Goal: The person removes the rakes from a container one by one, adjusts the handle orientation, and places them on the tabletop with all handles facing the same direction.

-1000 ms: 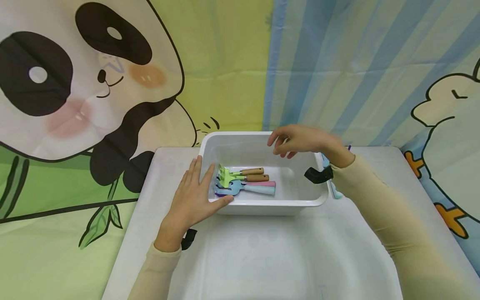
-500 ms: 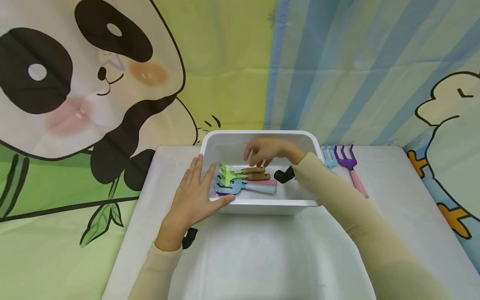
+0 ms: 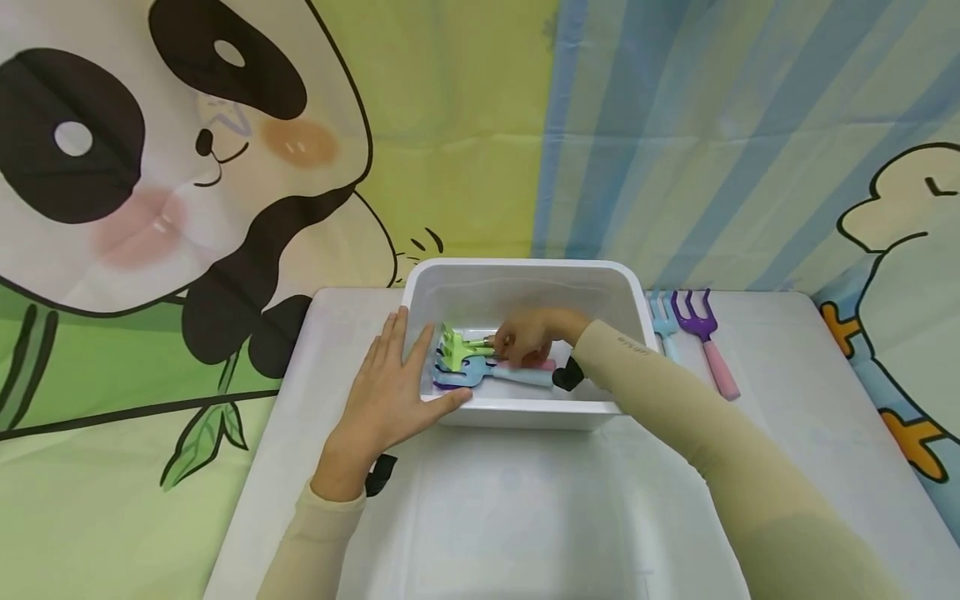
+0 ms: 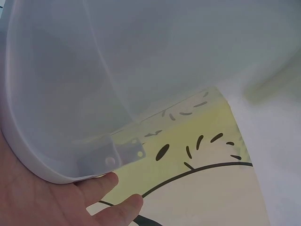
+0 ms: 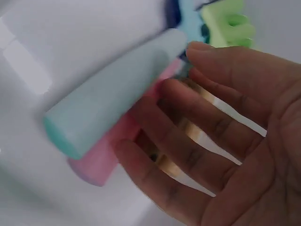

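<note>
My left hand (image 3: 386,387) rests spread over the left end of a white plastic bin (image 3: 525,407), thumb on the near rim. In the left wrist view, its fingers (image 4: 103,186) lie along the bin's outside. My right hand (image 3: 528,333) is down inside, over the handles of small garden hand tools. Two green rakes (image 3: 455,347) with wooden handles (image 5: 167,165) lie there, beside a light blue hand fork (image 3: 465,372) and a pink handle (image 5: 99,165). The right wrist view has loosely bent fingers across the wooden and pink handles, the thumb apart from them.
To the right of the bin, a purple hand fork (image 3: 697,317) with a pink handle lies on the white table (image 3: 525,508). A light blue fork (image 3: 663,317) is beside it, partly behind the right sleeve. A printed cloth (image 3: 465,125) hangs behind the table.
My right hand has moved left and down from above the bin's right side onto the tool handles, uncovering the two forks on the right. The left hand stays in place.
</note>
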`<state>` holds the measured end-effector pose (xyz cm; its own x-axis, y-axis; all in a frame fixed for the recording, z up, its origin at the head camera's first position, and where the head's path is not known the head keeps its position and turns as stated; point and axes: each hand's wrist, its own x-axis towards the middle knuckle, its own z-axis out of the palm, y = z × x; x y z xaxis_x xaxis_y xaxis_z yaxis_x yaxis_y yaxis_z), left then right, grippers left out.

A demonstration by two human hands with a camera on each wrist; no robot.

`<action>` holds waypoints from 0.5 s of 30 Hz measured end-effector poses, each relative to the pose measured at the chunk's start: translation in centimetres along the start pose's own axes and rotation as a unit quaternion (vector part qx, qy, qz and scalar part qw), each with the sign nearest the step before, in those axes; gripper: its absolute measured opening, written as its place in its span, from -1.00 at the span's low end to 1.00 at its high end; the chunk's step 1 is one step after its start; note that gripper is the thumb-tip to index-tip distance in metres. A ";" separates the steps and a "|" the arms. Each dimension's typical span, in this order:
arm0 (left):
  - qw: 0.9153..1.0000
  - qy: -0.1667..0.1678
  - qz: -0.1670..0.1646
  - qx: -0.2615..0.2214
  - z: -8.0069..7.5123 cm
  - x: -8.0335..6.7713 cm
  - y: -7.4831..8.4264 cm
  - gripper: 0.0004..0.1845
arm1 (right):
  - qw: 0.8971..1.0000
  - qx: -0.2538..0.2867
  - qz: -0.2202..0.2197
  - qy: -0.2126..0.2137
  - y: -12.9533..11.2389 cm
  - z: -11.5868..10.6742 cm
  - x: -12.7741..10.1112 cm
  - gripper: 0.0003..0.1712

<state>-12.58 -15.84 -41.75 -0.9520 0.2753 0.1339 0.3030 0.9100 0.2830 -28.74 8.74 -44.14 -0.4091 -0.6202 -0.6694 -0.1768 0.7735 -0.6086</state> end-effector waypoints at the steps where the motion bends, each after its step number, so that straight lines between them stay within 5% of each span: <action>1: 1.000 0.000 0.000 0.000 0.0 0.0 0.0 0.22 | 1.000 -0.008 0.008 -0.002 -0.1 0.2 0.1 -0.63; 15: 1.000 0.004 0.000 -0.001 -0.1 -0.1 -0.1 0.23 | 0.998 -0.038 0.015 -0.038 0.1 2.6 2.0 -0.65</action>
<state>-12.55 -15.93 -41.71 -0.9516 0.2728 0.1414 0.3030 0.9092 0.2856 -27.24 7.23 -46.69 -0.3466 -0.6022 -0.7192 -0.2333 0.7980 -0.5557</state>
